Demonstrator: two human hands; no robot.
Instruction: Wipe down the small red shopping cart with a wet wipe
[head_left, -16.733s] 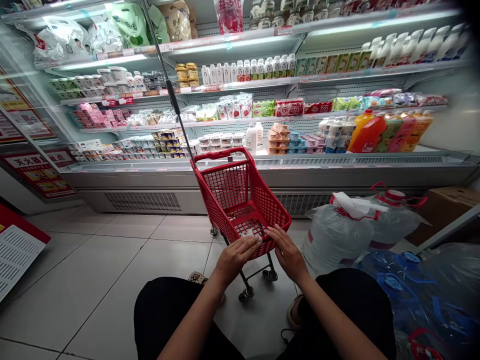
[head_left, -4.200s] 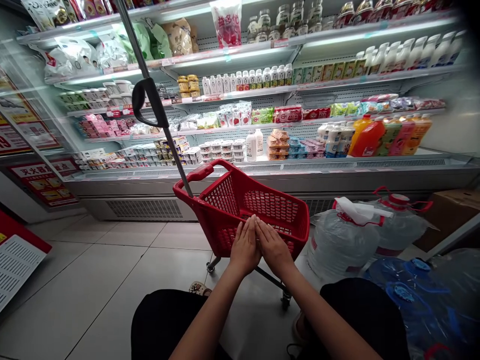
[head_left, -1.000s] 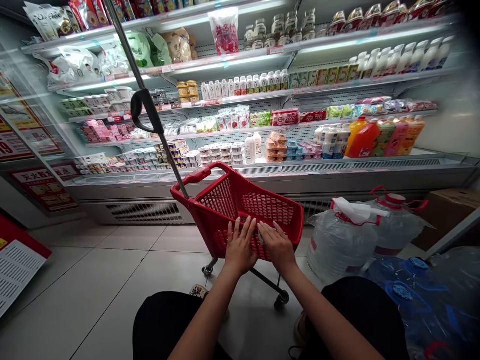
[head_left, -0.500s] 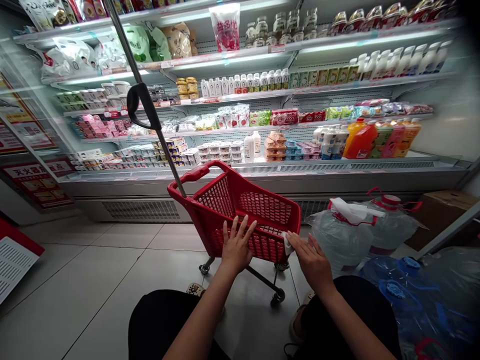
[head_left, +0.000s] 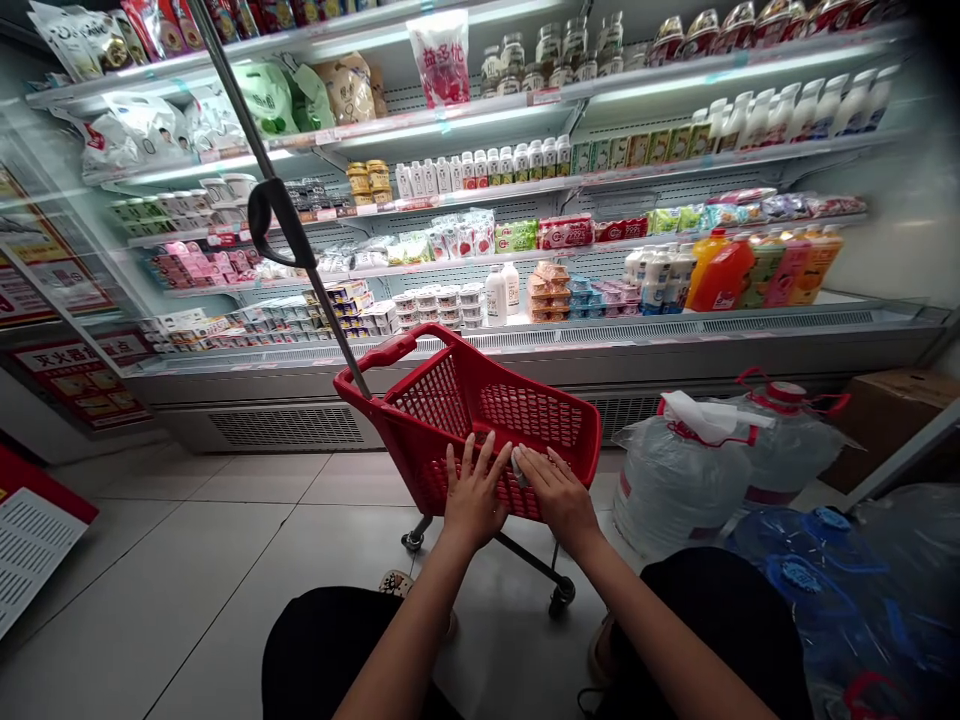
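Note:
A small red plastic shopping cart (head_left: 525, 405) with a tall metal pole stands on the floor in front of me. My left hand (head_left: 474, 500) rests on its near side, fingers spread across the rim and mesh wall, holding nothing. Right beside it, my right hand (head_left: 559, 495) presses a small white cloth or tissue (head_left: 518, 470) against the same side. Most of that cloth is hidden under the fingers, which lie close together. Both index fingertips are close to each other at the rim.
Behind the cart runs a lit refrigerated shelf (head_left: 480, 345) stocked with bottles, cups and packs. Large clear water jugs (head_left: 667, 480) stand on the right, with blue ones (head_left: 810, 580) nearer me. A cardboard box (head_left: 900, 410) sits behind them. Grey floor tiles (head_left: 225, 580) extend left.
My right hand has slid left along the cart's near side with the white cloth, from the right corner to beside my left hand. The left hand has stayed in place.

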